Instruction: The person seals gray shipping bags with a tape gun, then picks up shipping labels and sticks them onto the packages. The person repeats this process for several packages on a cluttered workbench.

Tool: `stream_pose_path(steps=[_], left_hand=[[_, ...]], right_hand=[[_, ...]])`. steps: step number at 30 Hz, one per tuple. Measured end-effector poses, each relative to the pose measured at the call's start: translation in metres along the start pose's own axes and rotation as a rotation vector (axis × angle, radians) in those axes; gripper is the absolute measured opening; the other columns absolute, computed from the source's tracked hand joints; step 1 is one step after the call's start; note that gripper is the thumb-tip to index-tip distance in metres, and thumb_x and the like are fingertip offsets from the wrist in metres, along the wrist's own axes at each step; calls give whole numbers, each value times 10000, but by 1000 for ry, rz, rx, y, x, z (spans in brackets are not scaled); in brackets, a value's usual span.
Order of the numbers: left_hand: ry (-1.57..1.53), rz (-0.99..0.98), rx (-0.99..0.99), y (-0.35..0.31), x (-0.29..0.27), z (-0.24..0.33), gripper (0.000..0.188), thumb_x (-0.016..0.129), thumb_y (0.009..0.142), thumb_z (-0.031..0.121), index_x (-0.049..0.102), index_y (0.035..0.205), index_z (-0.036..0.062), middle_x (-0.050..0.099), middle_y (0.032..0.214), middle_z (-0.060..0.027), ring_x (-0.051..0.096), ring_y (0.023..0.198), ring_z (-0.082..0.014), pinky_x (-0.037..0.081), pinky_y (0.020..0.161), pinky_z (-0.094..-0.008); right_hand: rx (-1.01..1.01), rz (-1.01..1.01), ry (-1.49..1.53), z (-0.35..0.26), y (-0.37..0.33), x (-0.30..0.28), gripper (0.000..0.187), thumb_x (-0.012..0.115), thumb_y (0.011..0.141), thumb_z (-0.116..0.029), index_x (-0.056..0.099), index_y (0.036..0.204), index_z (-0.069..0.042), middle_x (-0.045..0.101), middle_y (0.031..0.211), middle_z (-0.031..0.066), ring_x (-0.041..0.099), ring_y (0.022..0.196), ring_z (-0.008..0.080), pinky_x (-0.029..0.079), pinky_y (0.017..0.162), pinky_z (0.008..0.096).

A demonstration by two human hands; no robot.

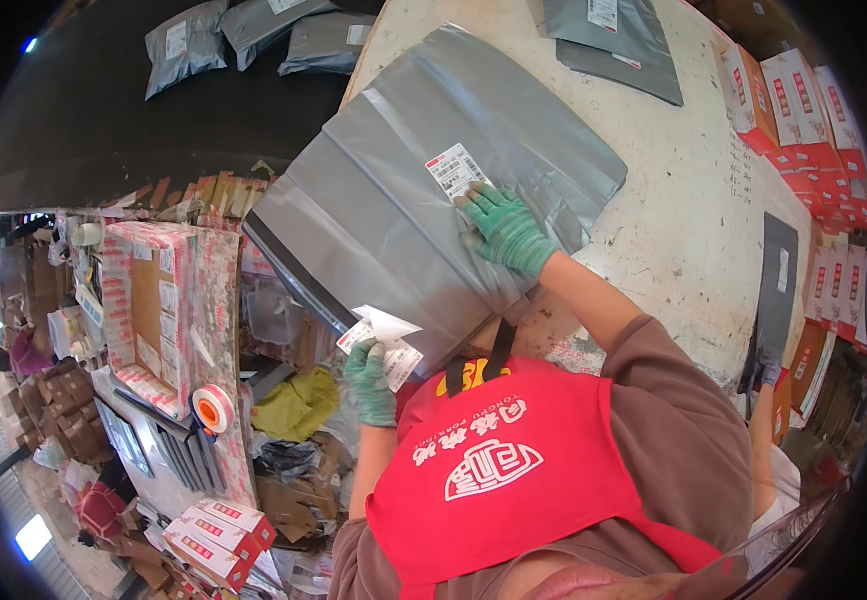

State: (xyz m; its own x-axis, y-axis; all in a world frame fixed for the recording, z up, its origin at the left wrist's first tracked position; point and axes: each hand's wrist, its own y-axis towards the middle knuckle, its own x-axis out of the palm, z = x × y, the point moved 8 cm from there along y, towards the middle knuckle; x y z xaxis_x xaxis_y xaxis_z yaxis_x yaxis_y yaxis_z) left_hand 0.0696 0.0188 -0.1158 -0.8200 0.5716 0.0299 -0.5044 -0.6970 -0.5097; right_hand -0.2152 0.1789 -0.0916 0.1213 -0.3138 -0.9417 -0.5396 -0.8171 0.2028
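Note:
A large grey plastic mailing bag (394,190) lies across the pale tabletop in front of me. One white shipping label (459,168) with a red corner is on the bag's upper face. My right hand (512,232), in a green knitted glove, rests flat on the bag with its fingertips on that label's lower edge. At the bag's near left corner my left hand (370,384), gloved alike, pinches several shipping labels (401,362). One sheet among them curls up and shows its white back.
More grey mailing bags (602,60) lie at the table's far side; others (186,45) are on a black surface at far left. Red and white boxes (799,100) are stacked at right. Another person's hand (769,372) touches a grey bag there. A tape roll (213,409) stands at left.

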Motion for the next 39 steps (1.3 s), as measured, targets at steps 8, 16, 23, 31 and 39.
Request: stream_pose_path(steps=[8, 16, 23, 31, 39], left_hand=[[175, -40, 158, -7, 1, 31, 248, 591, 866, 84, 622, 1085, -29, 623, 953, -41, 559, 856, -112, 467, 769, -241], [-274, 242, 171, -7, -65, 15, 305, 536, 836, 5, 581, 1137, -19, 574, 1091, -86, 593, 906, -161, 517, 824, -294], [-203, 313, 209, -11, -80, 23, 317, 536, 845, 31, 564, 1156, -23, 579, 1086, -102, 599, 947, -192, 524, 820, -313], [-286, 289, 178, -9, -88, 1, 345, 531, 829, 3, 580, 1171, -2, 602, 1089, -118, 626, 904, -229, 556, 765, -345], [-364, 168, 172, 16, -56, 12, 363, 532, 820, 18, 559, 1179, -27, 579, 1143, -140, 601, 1009, -266, 529, 866, -386]], right_hand=[[-10, 241, -1, 1, 60, -8, 540, 595, 830, -373, 519, 1276, -78, 539, 1275, 145, 489, 1194, 303, 340, 1001, 503], [42, -460, 375, -112, 35, 34, 510, 606, 820, -332, 517, 1236, -51, 512, 1256, 179, 494, 1162, 306, 353, 994, 487], [-131, -184, 204, -216, 7, 78, 387, 625, 752, -282, 593, 1045, -31, 570, 1123, 193, 576, 1011, 325, 456, 876, 410], [-87, -229, 262, -210, 15, 75, 194, 577, 738, -182, 636, 831, -22, 595, 1015, 158, 567, 1008, 308, 451, 850, 406], [482, -96, 1379, -47, -1, -1, 123, 545, 754, -46, 636, 822, 2, 610, 846, 66, 557, 702, 163, 473, 661, 309]])
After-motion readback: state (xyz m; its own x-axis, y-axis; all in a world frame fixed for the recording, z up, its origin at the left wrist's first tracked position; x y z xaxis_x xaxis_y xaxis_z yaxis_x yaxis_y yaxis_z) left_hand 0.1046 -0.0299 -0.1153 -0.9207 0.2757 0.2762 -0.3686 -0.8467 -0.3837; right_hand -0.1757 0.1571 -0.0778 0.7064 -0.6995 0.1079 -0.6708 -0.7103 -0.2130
